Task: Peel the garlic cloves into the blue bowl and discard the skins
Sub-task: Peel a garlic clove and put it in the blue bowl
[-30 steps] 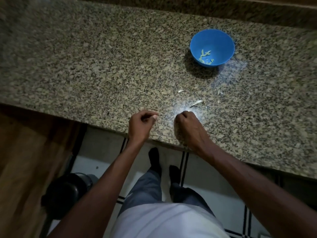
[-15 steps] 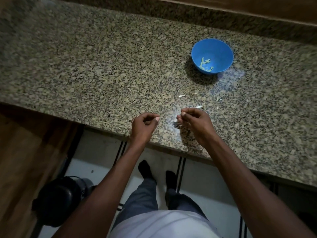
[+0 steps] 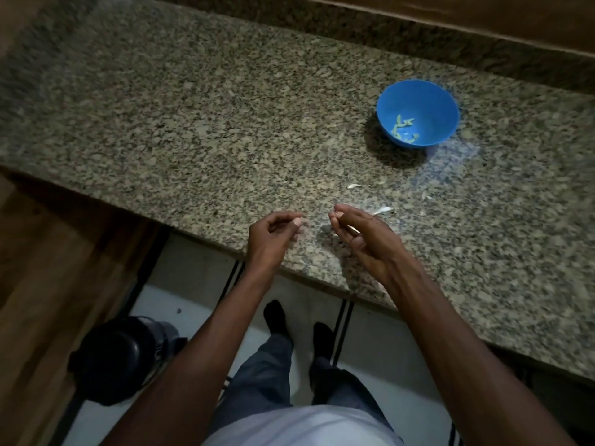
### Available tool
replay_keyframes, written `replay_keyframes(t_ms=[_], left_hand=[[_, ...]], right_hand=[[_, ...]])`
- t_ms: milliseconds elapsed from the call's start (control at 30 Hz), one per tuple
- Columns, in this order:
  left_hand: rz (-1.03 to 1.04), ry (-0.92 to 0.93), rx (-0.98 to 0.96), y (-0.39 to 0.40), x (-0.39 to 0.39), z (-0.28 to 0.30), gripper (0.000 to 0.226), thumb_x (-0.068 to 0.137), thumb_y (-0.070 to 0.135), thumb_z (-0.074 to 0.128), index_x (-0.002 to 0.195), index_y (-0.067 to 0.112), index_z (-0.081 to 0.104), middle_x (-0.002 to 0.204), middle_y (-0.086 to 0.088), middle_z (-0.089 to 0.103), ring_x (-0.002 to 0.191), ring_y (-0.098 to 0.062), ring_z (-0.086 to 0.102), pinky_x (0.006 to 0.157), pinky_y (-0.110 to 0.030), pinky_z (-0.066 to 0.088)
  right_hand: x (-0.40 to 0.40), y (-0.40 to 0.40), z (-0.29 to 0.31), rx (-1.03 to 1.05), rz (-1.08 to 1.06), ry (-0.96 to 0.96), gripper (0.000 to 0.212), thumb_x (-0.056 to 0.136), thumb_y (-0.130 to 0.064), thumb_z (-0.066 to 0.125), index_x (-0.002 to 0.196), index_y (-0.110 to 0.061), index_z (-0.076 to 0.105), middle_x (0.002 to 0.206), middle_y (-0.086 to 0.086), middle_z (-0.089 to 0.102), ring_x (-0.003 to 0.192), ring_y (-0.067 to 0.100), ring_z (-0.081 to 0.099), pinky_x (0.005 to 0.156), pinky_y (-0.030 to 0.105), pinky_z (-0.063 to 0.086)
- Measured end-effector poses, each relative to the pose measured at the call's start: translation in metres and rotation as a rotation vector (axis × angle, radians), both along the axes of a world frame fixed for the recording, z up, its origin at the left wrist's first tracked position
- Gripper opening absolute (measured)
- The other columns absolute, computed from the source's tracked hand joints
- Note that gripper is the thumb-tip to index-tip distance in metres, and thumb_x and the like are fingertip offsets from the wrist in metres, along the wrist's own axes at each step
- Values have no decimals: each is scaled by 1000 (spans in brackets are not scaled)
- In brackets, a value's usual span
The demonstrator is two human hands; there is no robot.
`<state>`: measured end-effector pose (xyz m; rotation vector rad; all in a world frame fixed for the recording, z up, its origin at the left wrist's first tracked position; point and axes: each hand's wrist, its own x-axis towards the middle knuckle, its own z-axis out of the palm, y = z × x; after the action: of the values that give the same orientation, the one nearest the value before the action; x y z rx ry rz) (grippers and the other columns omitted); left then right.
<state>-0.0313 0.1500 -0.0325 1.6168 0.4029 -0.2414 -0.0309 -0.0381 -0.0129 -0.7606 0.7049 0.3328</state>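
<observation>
Countertop (image 3: 199, 123): speckled granite, carrying everything the task needs.
Blue bowl (image 3: 444, 101): far right, holding a few pale peeled cloves (image 3: 402, 128).
Right hand (image 3: 363, 239): fingertips pinched together on something small, probably a clove or skin; too small to tell.
Left hand (image 3: 273, 233): fingers curled, seemingly holding nothing.
Skins (image 3: 383, 210): scattered between hands and bowl, not yet discarded.
Progress: judged partway; clearing skins remains.

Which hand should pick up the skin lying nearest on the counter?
Probably the right hand. The nearest skin lies just beyond its fingertips on the counter, on the bowl side. The left hand is farther off and would have to cross over.
</observation>
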Motion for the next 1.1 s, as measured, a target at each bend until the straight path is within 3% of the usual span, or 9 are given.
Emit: replay_keyframes(t_ms=[233,300,500,633,867,1000,1100], left_hand=[[307,8,-160,101,-28,14,14,94,5,73,107,10,76,98,-9,79,89,-15,76,77,-20,57],[395,11,-187,140,-43,17,14,93,3,73,104,11,77,96,-8,80,92,-17,77,78,-20,57],[764,50,-256,273,-114,8,14,92,-4,71,103,5,74,86,-5,79,80,-14,75,72,-19,58],[972,59,-225,357,-171,-6,15,92,0,72,108,0,72,87,-7,77,74,-10,74,68,-17,57],[1206,64,-187,451,-249,-27,11,90,-2,74,94,7,71,88,-9,75,71,-10,75,72,-20,61],[1313,77,-209,479,-282,-45,18,89,-3,75,106,-2,70,97,-18,75,78,-18,76,77,-23,62],[1377,106,-200,496,-298,-62,24,88,-3,76,112,-1,69,99,-16,76,85,-21,76,78,-24,62]], right_hand=[[18,116,14,12,257,-34,16,98,11,58,104,5,72,98,14,78,94,18,77,75,20,61],[16,162,14,-2,348,-52,14,97,10,61,104,4,73,98,16,78,91,18,76,80,23,63],[-13,321,0,-151,757,-130,14,95,1,68,98,-10,78,92,6,78,83,11,73,72,22,58],[-45,419,-8,-157,913,-164,15,98,1,64,99,-9,74,84,4,74,77,12,70,74,23,60],[-102,539,-28,-152,1153,-168,17,99,-1,61,93,-10,73,77,4,72,71,13,67,72,24,59],[-122,585,-52,-173,1256,-150,12,98,-3,63,94,-9,73,81,8,69,73,17,63,79,29,59],[-131,614,-73,-213,1324,-122,12,97,-5,65,106,-3,73,87,12,69,78,19,64,95,40,57]])
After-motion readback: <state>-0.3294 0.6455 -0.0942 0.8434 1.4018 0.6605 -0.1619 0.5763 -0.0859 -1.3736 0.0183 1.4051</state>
